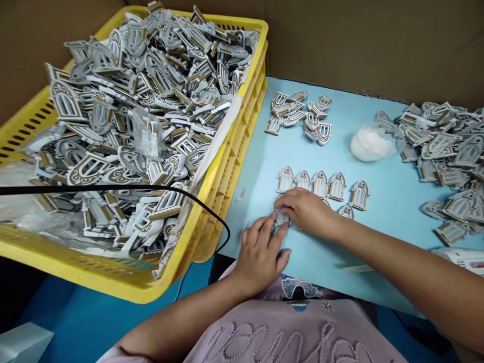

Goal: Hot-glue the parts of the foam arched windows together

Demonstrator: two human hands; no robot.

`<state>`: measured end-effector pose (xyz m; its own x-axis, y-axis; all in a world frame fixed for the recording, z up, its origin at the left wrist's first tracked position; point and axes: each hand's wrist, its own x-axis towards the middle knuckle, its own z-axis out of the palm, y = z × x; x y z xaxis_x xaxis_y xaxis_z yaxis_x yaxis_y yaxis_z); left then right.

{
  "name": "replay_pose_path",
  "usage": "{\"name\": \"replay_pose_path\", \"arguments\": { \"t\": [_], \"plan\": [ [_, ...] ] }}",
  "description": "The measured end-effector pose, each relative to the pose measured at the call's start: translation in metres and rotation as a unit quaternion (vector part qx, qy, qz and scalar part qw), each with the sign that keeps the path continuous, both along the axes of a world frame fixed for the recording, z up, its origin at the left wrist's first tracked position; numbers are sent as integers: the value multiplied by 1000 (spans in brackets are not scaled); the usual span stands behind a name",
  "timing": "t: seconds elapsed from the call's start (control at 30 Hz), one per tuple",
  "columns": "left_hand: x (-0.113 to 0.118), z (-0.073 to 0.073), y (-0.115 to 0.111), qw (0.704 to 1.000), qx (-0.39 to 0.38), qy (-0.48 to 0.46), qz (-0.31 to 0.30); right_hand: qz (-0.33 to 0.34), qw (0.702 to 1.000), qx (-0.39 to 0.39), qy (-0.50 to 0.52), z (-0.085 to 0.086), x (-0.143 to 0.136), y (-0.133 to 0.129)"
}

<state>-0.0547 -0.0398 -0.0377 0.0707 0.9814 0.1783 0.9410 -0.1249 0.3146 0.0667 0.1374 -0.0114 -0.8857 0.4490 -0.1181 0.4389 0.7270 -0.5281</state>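
Observation:
A small arched window piece (281, 218) lies on the light blue table (245, 171), partly covered by both hands. My left hand (262, 252) has its fingers spread, with the fingertips touching the near edge of that piece. My right hand (308, 209) reaches in from the right, its thumb and fingers together at the top of the same piece. Beyond the hands stands a row of upright-facing arched pieces, among them one piece (319, 184) and, at the right end, another (359, 195). A further piece (346, 212) shows beside my right wrist; others there are partly hidden.
A yellow crate (223, 186) heaped with arched pieces fills the left side, a black cable (181, 189) crossing it. A loose cluster (298, 113), a white wad in plastic (372, 143) and a large pile (449, 141) lie farther back and right.

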Motion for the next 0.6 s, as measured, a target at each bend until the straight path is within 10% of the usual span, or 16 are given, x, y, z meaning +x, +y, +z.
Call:
{"name": "replay_pose_path", "arguments": {
  "t": [0.43,0.6],
  "plan": [
    [-1,0,0,1000,5,-5,0,-9,994,108,10,-4,10,-16],
    [-1,-2,0,1000,4,-12,4,-42,987,146,60,22,22,-18]
  ]
}}
